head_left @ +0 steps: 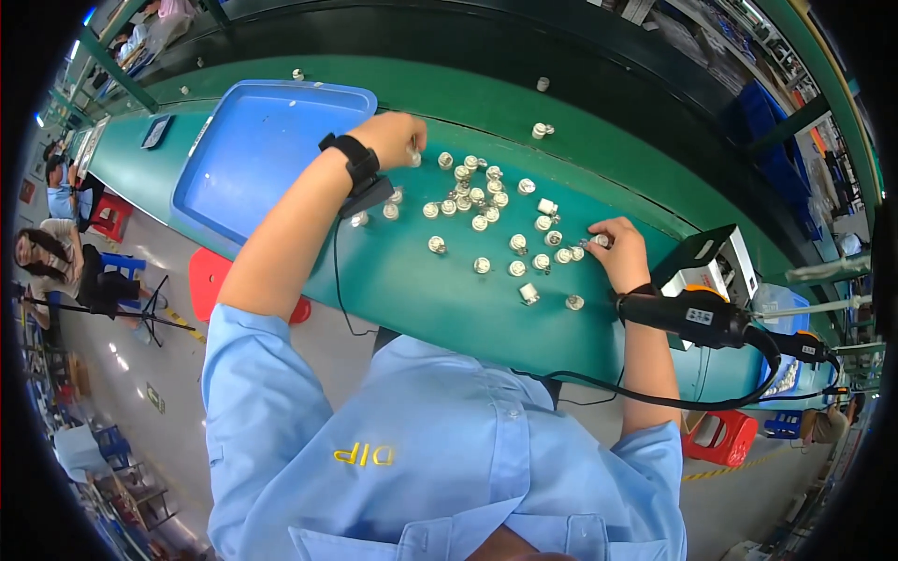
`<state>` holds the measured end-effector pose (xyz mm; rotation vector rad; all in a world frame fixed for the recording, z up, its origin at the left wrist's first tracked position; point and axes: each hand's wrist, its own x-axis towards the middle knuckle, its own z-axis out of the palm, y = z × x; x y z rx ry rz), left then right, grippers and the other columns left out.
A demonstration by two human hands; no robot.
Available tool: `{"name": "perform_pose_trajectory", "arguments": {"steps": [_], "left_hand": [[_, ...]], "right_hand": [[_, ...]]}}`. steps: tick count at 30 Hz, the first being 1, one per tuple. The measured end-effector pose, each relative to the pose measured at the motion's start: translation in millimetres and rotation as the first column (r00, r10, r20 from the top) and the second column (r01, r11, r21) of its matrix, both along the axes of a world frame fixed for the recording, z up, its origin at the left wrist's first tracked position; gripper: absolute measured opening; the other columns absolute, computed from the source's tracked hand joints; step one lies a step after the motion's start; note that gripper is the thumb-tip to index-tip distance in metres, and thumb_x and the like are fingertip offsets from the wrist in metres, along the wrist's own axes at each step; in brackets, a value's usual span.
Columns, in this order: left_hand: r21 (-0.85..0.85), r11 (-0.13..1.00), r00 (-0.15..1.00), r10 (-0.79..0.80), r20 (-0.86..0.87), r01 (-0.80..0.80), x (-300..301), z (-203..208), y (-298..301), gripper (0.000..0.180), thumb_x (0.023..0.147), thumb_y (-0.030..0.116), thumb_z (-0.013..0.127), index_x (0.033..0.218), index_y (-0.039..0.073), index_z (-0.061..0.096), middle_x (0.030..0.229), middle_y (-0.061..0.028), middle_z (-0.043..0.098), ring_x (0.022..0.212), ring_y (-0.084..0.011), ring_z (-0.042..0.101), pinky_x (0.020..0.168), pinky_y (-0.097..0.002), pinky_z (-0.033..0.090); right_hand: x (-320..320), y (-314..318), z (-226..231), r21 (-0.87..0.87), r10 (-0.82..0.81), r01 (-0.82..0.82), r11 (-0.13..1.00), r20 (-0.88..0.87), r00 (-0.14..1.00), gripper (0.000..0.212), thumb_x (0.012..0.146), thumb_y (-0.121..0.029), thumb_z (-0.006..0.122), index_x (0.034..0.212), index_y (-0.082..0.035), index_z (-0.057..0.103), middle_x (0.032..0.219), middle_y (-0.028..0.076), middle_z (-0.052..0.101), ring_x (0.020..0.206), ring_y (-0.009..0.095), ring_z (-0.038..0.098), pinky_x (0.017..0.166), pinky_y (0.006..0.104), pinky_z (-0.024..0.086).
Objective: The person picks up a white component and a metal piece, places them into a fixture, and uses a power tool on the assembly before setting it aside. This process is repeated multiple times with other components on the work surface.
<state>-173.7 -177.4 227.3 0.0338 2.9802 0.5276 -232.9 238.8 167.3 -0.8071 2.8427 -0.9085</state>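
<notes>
Many small white round components with metal tabs (479, 222) lie scattered over the green bench top (402, 290); their exact kind is too small to tell. My left hand (391, 140), beside the right edge of an empty-looking blue tray (281, 159), has its fingers closed on one such white component (414, 158). At the right side of the scatter, my right hand (621, 252) pinches another white component (601, 241) between thumb and fingers. A black band with a cord is on my left wrist (354, 161).
Black and orange electric screwdrivers (687, 316) hang close to my right forearm. Behind them stands an open box (716, 266). A few components (542, 130) sit on the far green ledge. A blue bin (786, 369) is at the right. People (65, 262) sit at the far left.
</notes>
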Motion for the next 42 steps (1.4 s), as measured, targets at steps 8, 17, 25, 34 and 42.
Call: {"name": "perform_pose_trajectory", "arguments": {"steps": [8, 17, 25, 34, 42], "left_hand": [[0.065, 0.996, 0.995, -0.064, 0.073, 0.06, 10, -19, 5, 0.02, 0.068, 0.005, 0.069, 0.087, 0.007, 0.065, 0.089, -0.0122, 0.066, 0.089, -0.0299, 0.064, 0.077, -0.0381, 0.051], [0.025, 0.997, 0.996, -0.072, 0.048, 0.07, 16, -15, 13, 0.03, 0.067, -0.001, 0.069, 0.095, 0.006, 0.064, 0.097, -0.0131, 0.062, 0.096, -0.0313, 0.061, 0.082, -0.0393, 0.05], [0.042, 0.999, 0.993, 0.0, -0.115, 0.005, -10, 36, -18, 0.027, 0.068, 0.0, 0.071, 0.094, 0.004, 0.064, 0.093, -0.0135, 0.064, 0.091, -0.0298, 0.063, 0.079, -0.0369, 0.051], [-0.163, 0.786, 0.8, 0.566, -0.198, -0.597, -68, 16, -223, 0.035, 0.073, 0.021, 0.074, 0.106, 0.01, 0.065, 0.107, -0.0149, 0.066, 0.104, -0.0323, 0.062, 0.09, -0.0415, 0.049], [-0.161, 0.824, 0.836, 0.548, -0.02, -0.543, -109, -26, -246, 0.038, 0.069, 0.026, 0.08, 0.102, 0.01, 0.068, 0.109, -0.0128, 0.067, 0.106, -0.0292, 0.062, 0.091, -0.0395, 0.049]], "right_hand": [[-20, -15, -1, -0.204, 0.108, -0.066, 0.977, 0.201, 0.974, 0.031, 0.068, 0.001, 0.077, 0.098, -0.004, 0.068, 0.097, 0.007, 0.059, 0.089, 0.021, 0.063, 0.083, 0.0325, 0.054], [-72, -55, 59, -0.077, 0.129, -0.128, 0.989, 0.008, 0.992, 0.028, 0.076, -0.007, 0.071, 0.103, -0.008, 0.067, 0.105, 0.01, 0.06, 0.099, 0.023, 0.062, 0.082, 0.0326, 0.052], [-175, -131, 1, 0.35, 0.221, -0.198, 0.915, -0.027, 0.975, 0.034, 0.075, -0.015, 0.074, 0.106, -0.008, 0.064, 0.099, 0.015, 0.062, 0.092, 0.031, 0.062, 0.077, 0.0394, 0.051], [-292, -123, -14, 0.216, 0.178, -0.142, 0.966, -0.157, 0.971, 0.037, 0.072, -0.018, 0.07, 0.106, -0.006, 0.065, 0.098, 0.015, 0.067, 0.093, 0.034, 0.063, 0.082, 0.0404, 0.051], [-169, -154, 69, 0.037, 0.456, -0.456, 0.889, 0.015, 0.89, 0.022, 0.074, -0.003, 0.07, 0.095, -0.004, 0.068, 0.086, 0.012, 0.066, 0.081, 0.023, 0.066, 0.071, 0.0327, 0.052]]}}
